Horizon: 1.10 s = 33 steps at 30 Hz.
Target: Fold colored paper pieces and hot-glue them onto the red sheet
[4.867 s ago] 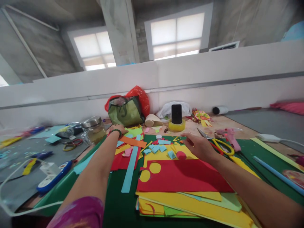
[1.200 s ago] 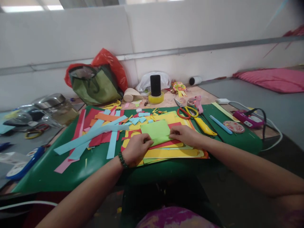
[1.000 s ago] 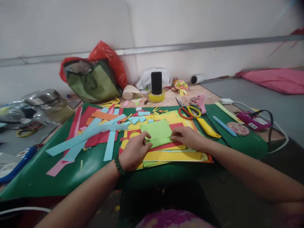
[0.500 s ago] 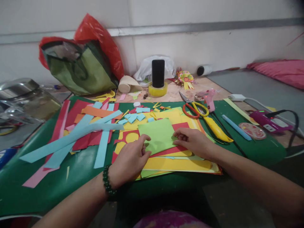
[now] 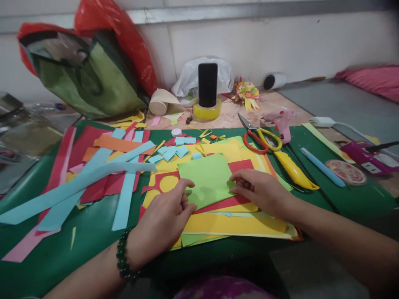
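A light green paper (image 5: 208, 179) lies on a stack of red and yellow sheets (image 5: 237, 222) on the green mat (image 5: 93, 232). My left hand (image 5: 162, 220), with a dark bead bracelet at the wrist, pinches the green paper's near left edge. My right hand (image 5: 260, 191) presses its fingertips on the paper's right edge. Both hands rest on the stack.
Blue, red and pink paper strips (image 5: 90, 178) lie at the left. Scissors (image 5: 260, 139), a yellow knife (image 5: 294, 170), a pink glue gun (image 5: 280, 122) and a blue stick (image 5: 322, 167) sit to the right. A phone (image 5: 208, 85) stands on a tape roll; a green and red bag (image 5: 84, 66) stands at the back left.
The view has moved closer and lower over the mat. Both hands stay on the green paper, which was picked out since the earliest frame and laid on the stack.
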Each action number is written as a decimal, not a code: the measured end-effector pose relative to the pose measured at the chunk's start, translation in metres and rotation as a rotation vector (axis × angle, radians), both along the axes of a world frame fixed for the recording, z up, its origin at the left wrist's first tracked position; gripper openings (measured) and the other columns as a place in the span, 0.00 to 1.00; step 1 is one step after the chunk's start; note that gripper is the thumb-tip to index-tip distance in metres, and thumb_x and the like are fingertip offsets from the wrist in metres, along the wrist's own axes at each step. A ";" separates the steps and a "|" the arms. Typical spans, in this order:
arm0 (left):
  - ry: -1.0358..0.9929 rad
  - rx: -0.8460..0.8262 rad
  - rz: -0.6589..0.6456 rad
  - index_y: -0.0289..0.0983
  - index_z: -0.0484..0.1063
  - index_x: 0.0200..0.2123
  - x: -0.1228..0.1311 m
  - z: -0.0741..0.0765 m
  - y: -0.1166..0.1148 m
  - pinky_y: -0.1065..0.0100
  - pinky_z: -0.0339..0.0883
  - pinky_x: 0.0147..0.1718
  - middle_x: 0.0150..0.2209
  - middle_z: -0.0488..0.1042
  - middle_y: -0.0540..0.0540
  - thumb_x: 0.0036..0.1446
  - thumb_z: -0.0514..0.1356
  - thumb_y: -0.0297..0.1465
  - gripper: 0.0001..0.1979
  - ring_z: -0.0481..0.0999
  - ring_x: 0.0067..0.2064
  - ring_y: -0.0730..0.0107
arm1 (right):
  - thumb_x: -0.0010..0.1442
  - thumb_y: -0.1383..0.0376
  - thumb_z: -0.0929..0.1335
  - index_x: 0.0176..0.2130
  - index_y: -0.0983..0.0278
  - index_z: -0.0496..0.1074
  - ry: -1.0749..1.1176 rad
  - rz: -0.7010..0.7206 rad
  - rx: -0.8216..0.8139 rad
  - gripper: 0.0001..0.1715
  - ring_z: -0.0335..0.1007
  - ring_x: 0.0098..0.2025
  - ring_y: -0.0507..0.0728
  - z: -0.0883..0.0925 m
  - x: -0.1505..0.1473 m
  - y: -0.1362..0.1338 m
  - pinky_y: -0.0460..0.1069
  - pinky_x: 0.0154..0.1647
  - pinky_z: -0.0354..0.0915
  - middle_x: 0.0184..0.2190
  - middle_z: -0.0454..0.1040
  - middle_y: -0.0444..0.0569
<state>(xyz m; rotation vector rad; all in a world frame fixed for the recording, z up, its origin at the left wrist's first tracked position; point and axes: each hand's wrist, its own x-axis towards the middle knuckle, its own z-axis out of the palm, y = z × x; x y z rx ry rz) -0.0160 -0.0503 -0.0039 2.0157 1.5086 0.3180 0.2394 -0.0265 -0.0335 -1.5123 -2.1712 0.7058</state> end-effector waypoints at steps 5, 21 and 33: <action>0.016 0.003 -0.003 0.42 0.64 0.48 0.000 0.000 0.001 0.71 0.54 0.23 0.23 0.69 0.55 0.57 0.55 0.32 0.14 0.71 0.25 0.69 | 0.59 0.61 0.67 0.37 0.60 0.73 -0.030 0.007 0.033 0.06 0.68 0.27 0.53 0.000 0.001 -0.001 0.46 0.27 0.61 0.26 0.74 0.46; 0.048 0.003 -0.020 0.41 0.65 0.49 0.001 -0.001 0.000 0.70 0.56 0.24 0.23 0.69 0.54 0.57 0.54 0.31 0.15 0.73 0.27 0.66 | 0.59 0.62 0.68 0.37 0.60 0.72 -0.042 0.007 0.035 0.06 0.67 0.26 0.53 0.001 0.000 -0.001 0.46 0.26 0.61 0.25 0.73 0.45; 0.059 -0.006 -0.013 0.41 0.65 0.51 0.002 0.000 0.000 0.70 0.56 0.24 0.23 0.69 0.53 0.56 0.54 0.32 0.18 0.73 0.27 0.66 | 0.59 0.62 0.68 0.40 0.59 0.68 0.019 -0.006 -0.033 0.08 0.65 0.23 0.51 0.002 -0.001 -0.001 0.46 0.25 0.61 0.23 0.71 0.42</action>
